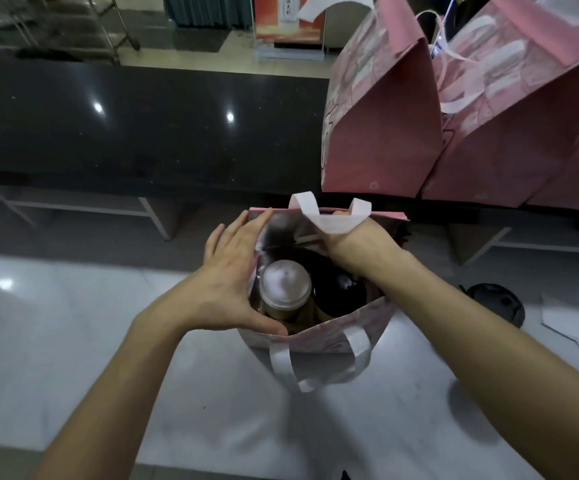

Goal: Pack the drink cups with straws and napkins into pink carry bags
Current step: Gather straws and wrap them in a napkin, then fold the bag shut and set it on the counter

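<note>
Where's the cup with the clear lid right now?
The cup stands inside the open pink bag, on its left side, beside the left hand.

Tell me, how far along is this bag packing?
Done, it seems: two pink bags stand on the dark counter. In hand: the open bag holds a clear-lidded cup beside a black-lidded one; the left hand steadies its side, the right hand reaches inside, fingers hidden. Left: I cannot make out straws or napkins inside, and a black lid lies on the white worktop.
</note>
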